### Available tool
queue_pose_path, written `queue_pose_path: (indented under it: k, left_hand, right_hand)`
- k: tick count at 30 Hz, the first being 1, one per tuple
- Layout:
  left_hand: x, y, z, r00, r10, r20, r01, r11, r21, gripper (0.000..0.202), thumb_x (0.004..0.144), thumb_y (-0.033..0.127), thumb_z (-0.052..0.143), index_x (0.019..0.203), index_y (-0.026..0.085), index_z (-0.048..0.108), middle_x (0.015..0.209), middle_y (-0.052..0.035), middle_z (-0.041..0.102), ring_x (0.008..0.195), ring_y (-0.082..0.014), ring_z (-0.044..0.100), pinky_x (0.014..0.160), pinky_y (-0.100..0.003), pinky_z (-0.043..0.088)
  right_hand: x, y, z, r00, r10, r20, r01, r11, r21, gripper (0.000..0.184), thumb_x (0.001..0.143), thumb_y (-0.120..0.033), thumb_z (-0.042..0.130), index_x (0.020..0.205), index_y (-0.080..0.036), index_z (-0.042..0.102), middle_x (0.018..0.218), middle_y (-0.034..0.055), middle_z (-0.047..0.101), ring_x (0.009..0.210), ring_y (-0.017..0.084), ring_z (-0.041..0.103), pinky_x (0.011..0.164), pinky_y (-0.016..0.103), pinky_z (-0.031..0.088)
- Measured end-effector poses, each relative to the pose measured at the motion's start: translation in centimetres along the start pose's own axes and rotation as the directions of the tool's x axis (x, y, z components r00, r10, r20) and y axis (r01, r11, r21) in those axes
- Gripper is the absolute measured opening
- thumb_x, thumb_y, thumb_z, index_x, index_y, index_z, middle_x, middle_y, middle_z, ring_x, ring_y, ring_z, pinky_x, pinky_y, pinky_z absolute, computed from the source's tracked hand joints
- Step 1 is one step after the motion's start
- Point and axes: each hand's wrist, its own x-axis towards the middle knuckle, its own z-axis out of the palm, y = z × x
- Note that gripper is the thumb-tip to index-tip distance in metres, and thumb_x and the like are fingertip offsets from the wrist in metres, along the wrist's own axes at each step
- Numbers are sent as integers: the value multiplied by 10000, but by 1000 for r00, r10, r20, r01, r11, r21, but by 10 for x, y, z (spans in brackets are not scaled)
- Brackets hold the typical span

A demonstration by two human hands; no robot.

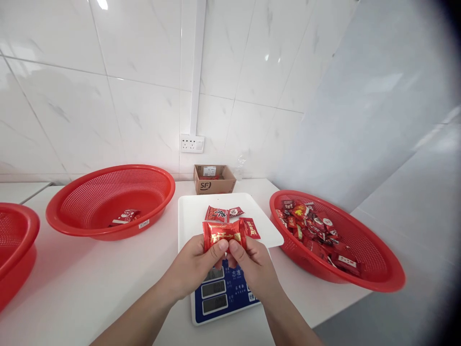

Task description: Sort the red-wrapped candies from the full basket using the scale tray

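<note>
Between my two hands is a red wrapped packet (224, 232) with gold lettering, raised above the front of a white and blue digital scale (187, 221). My left hand (197, 262) pinches its left side, and my right hand (254, 263) pinches its right side, with both thumbs on the near face. Behind it, several smaller red packets (216, 213) lie on the scale's white pan. Below my hands the scale's blue panel (239, 300) shows, its display digits too faint to read surely.
At right a red plastic basket (382, 274) holds many red packets. Another red basket (158, 211) at left holds a few packets; a third (21, 230) is cut off at the left edge. Behind the scale stands a cardboard box (216, 186), below a wall socket (192, 143).
</note>
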Motion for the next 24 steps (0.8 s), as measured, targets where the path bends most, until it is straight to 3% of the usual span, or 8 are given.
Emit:
queue_pose_path:
  k: [6,12,15,19,24]
  left_hand:
    - [0,-3,-1,988,-1,152,15,995,-95,356,800,511,565,735,162,596,711,-10,590,672,-124,522,614,-236,414]
    - [1,1,-2,998,19,59,-9,986,-168,304,779,413,625,616,162,574,617,4,551,616,-118,511,594,-240,419]
    - [-1,2,-3,999,-2,37,8,988,-153,281,734,404,670,628,158,586,603,10,534,585,-111,487,571,-238,421]
    - [-2,4,-3,992,-79,95,87,993,-86,286,732,435,661,713,155,606,646,12,553,607,-110,480,587,-241,418]
    - [-3,6,1,988,-131,77,134,990,-34,270,776,432,604,777,162,602,695,10,569,661,-126,491,629,-255,421]
  right_hand:
    - [-1,0,2,999,-24,-39,26,999,39,420,857,-502,475,558,-207,494,497,-16,489,482,118,455,480,247,395]
    - [-2,6,-1,998,-40,42,38,999,37,485,863,-609,373,659,-199,534,567,-1,504,531,125,454,490,248,373]
    - [-1,5,-3,999,-25,-26,25,999,30,453,837,-615,429,666,-206,525,554,-19,474,492,112,396,460,241,340]
    - [-1,2,-2,993,37,-111,-33,999,37,402,829,-566,490,655,-206,530,544,-23,485,476,106,394,458,234,361]
    - [-1,0,-1,995,57,-86,-54,998,37,386,831,-557,487,682,-205,542,565,-6,527,514,129,466,485,250,426]
